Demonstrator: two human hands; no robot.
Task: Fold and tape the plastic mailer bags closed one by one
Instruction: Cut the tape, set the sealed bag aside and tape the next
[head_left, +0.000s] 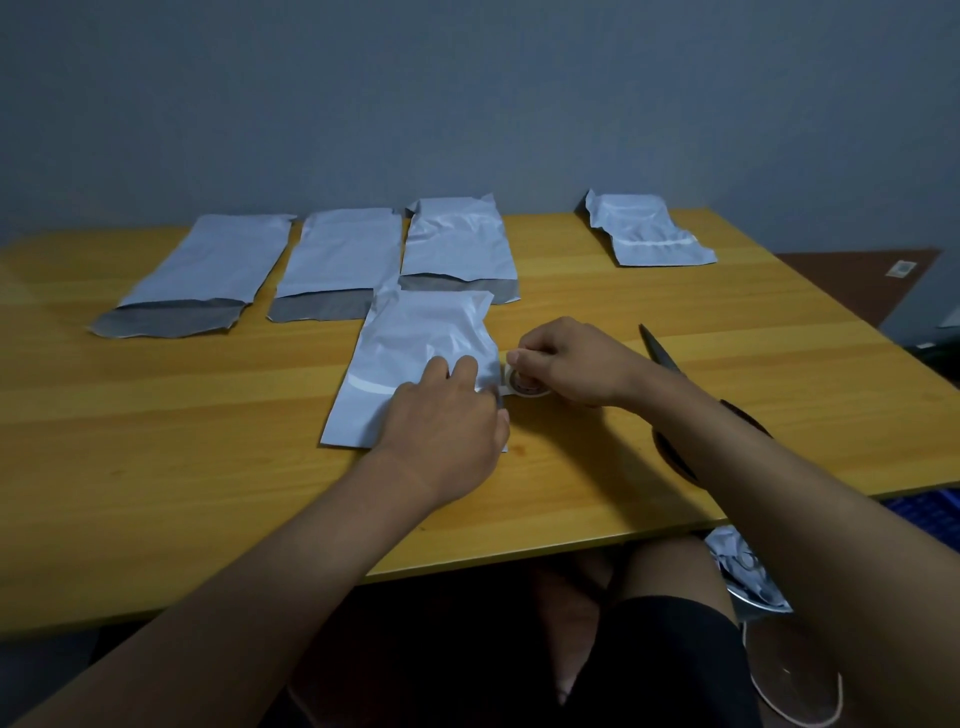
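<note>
Head view shows a yellow wooden counter (208, 415) in front of a grey wall. At the centre lies a white mailer bag (415, 353), folded, with a strip of tape (374, 387) across it. The left hand (447, 415) lies flat on the lower right corner of this bag, fingers straight and pressing on the plastic. Just beside the bag, at 3 o'clock from it, the right hand (566, 364) pinches a small tape roll (524, 387) which stands on the counter; the thumb and fingers are curled around it. The tape runs from the roll onto the bag under the left fingers.

At 11 o'clock, three more mailer bags (337, 254) lie side by side with their grey open flaps toward the person. At 1 o'clock, well apart near the far edge, a taped mailer bag (644, 234) lies closed. Scissors (660, 348) lie at 3 o'clock, partly hidden behind the right forearm. Below the counter edge a knee in dark cloth shows.
</note>
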